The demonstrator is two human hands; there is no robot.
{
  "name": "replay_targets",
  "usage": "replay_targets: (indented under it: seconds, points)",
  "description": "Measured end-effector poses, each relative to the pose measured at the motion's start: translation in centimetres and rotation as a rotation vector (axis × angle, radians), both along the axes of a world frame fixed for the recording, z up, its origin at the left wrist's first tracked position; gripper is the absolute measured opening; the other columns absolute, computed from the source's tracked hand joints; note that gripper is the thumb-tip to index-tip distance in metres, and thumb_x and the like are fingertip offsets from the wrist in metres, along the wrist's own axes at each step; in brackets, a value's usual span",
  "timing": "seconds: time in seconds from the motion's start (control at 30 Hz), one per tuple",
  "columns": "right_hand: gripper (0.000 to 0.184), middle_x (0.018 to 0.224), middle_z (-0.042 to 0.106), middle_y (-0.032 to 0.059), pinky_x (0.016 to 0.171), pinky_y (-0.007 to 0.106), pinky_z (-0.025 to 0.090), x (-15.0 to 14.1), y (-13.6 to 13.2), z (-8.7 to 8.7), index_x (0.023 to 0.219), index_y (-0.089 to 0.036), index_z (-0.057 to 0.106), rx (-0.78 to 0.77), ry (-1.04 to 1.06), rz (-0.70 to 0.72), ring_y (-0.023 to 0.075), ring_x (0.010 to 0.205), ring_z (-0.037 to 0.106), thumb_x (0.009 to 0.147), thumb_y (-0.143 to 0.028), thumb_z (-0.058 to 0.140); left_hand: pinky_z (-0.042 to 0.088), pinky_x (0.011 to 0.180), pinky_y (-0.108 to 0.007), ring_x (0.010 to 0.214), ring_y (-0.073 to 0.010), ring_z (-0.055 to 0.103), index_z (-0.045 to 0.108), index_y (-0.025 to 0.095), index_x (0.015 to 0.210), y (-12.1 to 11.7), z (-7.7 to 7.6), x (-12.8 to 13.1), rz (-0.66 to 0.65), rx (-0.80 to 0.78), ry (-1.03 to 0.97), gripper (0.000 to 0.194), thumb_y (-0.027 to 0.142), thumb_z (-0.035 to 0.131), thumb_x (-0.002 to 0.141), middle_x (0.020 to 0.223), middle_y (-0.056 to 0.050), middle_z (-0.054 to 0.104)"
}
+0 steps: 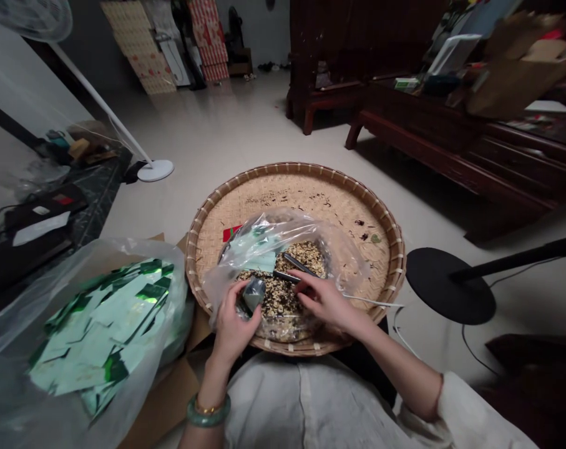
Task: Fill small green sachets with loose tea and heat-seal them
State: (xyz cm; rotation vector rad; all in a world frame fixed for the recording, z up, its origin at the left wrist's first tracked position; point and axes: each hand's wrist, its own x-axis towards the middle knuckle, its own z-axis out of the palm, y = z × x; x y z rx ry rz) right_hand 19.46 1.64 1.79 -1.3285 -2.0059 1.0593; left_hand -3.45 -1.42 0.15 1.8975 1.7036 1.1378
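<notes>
Left wrist: a green bangle, at the near edge.
Left hand: at 8 o'clock from the middle of the tray, 6 being the person's side; thumb and fingers bent round a small shiny packet, holding it.
Right hand: at 5 o'clock; fingers curled on the end of a black tong-like tool, whose two arms stand apart. A white cord runs off to 4 o'clock.
Dry bits: brown and yellow, in a clear bag, under the hands.
Pale green sheets: at 9 o'clock in the tray.
Woven tray: big and round, under it all.
Big plastic bag: at 8 o'clock, outside the tray, holding green shiny pieces.
Black round base: at 3 o'clock.
White fan stand: at 10 o'clock.
Dark wooden table: at 2 o'clock.
Red striped boxes: far off, at 11 o'clock.
</notes>
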Motion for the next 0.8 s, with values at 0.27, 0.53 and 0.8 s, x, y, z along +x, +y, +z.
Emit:
replay_targets:
  seconds: [0.27,0.53,0.8]
  points:
    - [0.050,0.115,0.056,0.0111,0.092,0.037,0.045,-1.8,-0.2,0.7,0.122,-0.018,0.056,0.093,-0.219,0.107,0.0227,0.105,0.056,0.074,-0.019,0.071,0.049,0.092,-0.039,0.105,-0.0232,0.061,0.049,0.017,0.118,-0.3,0.0,0.2,-0.004,-0.030,-0.186,0.049,0.017,0.064,0.071,0.117,-0.011,0.059]
    - [0.014,0.081,0.068,0.0022,0.070,0.025,0.047,-1.7,0.9,-0.4,0.082,-0.016,0.068,0.040,-0.057,0.027,0.0151,0.074,0.062,0.072,-0.007,0.063,0.050,0.091,-0.037,0.104,-0.0222,0.061,0.050,0.018,0.117,-0.1,-0.4,0.7,0.007,-0.012,-0.209,0.047,0.016,0.063,0.072,0.116,-0.010,0.059]
    - [0.033,0.096,0.069,0.0059,0.078,0.029,0.049,-1.7,0.6,-1.1,0.100,-0.017,0.068,0.064,-0.067,0.030,0.0180,0.086,0.064,0.068,-0.012,0.069,0.049,0.093,-0.039,0.107,-0.0232,0.059,0.049,0.019,0.117,0.2,-0.3,1.1,-0.018,0.007,-0.177,0.049,0.013,0.063,0.070,0.115,-0.010,0.058]
